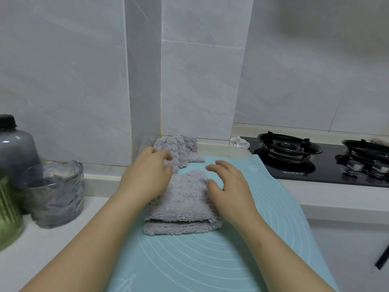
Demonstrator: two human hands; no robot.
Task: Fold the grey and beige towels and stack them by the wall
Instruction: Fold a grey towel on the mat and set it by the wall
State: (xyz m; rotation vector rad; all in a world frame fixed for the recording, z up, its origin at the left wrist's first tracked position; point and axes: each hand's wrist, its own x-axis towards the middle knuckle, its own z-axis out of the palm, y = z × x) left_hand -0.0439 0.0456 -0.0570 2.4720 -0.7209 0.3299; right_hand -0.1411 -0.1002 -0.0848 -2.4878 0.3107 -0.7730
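The folded grey towel (185, 205) lies on the teal mat (210, 260), near the mat's far end and in front of the wall corner. Its layered open edges face the person, with at least 2 layers showing along the near side. Its long axis seems to run away from the person toward the wall (200, 91), though the wide lens makes this uncertain. Behind it, touching the wall's base, sits a crumpled towel (181, 147) with a waffle texture, its near end spilling onto the mat.

Both forearms reach forward, palms down. The left hand (147, 175) rests on the folded towel's far left corner, its fingers bent over the near end of the crumpled towel; whether they pinch it I cannot tell. The right hand (229, 186) sits at the towel's right edge, fingers spread and loosely arched, thumb touching the pile, gripping nothing.

A glass bowl (56, 192) stands to the left, a black gas hob (315, 163) to the right.
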